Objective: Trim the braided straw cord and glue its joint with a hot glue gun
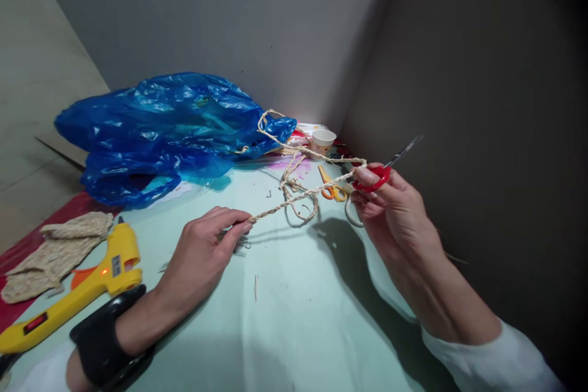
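A pale braided cord (pixel 294 199) stretches between my two hands above the table. My left hand (pixel 199 251) pinches one end of it between thumb and fingertips. Higher up on the right, my right hand (pixel 397 211) is closed on the cord and on red-handled scissors (pixel 380 179), whose blades point up and away. From the right hand the cord doubles back toward a blue plastic bag, and loose loops of it hang or lie near the middle; which of these touch the table I cannot tell.
A yellow glue gun (pixel 114 266) with a lit orange light lies at the left, by a woven piece (pixel 59 251). The blue plastic bag (pixel 169 122) fills the back left. Orange-handled scissors (pixel 333 187) and a paper cup (pixel 323 139) are behind the cord. A grey wall (pixel 482 104) bounds the right.
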`<action>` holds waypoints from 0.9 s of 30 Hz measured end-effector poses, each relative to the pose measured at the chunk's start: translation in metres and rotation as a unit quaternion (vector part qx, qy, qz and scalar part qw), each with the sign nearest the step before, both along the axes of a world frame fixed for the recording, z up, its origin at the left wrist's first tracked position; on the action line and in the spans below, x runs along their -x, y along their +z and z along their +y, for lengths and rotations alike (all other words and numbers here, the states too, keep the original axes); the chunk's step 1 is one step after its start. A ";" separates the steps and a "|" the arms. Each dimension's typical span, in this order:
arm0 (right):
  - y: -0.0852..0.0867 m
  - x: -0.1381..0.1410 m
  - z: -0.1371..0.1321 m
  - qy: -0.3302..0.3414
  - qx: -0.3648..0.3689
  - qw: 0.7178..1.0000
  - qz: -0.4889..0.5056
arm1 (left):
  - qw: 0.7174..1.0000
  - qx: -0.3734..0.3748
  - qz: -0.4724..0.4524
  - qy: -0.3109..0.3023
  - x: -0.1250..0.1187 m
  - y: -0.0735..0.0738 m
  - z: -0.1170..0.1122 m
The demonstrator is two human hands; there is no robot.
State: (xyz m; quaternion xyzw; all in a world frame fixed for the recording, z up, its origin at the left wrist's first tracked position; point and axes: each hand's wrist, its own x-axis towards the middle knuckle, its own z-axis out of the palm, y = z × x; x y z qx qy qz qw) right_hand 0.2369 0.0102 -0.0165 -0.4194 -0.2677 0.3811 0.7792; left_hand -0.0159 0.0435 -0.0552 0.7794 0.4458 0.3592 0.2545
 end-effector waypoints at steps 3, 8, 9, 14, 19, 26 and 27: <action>0.000 -0.004 0.002 -0.018 -0.001 1.000 0.003 | 0.999 0.053 -0.011 0.002 0.000 0.005 -0.002; -0.001 -0.009 0.005 -0.048 0.015 0.999 0.011 | 0.990 0.133 -0.033 -0.017 -0.005 0.016 -0.004; -0.001 -0.009 0.005 -0.048 0.019 0.999 0.008 | 0.988 0.151 -0.037 -0.024 -0.006 0.017 -0.005; -0.002 -0.010 0.005 -0.047 0.023 0.999 -0.015 | 0.980 0.188 -0.042 -0.056 -0.008 0.017 -0.006; -0.003 -0.009 0.004 -0.037 0.027 0.999 -0.012 | 0.993 0.097 -0.016 -0.058 0.002 0.018 -0.002; -0.012 0.015 0.000 0.031 0.045 0.998 -0.016 | 0.922 -0.297 0.247 0.007 0.023 0.016 0.023; -0.014 0.020 -0.001 0.039 0.055 0.998 -0.013 | 0.917 -0.301 0.263 0.008 0.024 0.013 0.026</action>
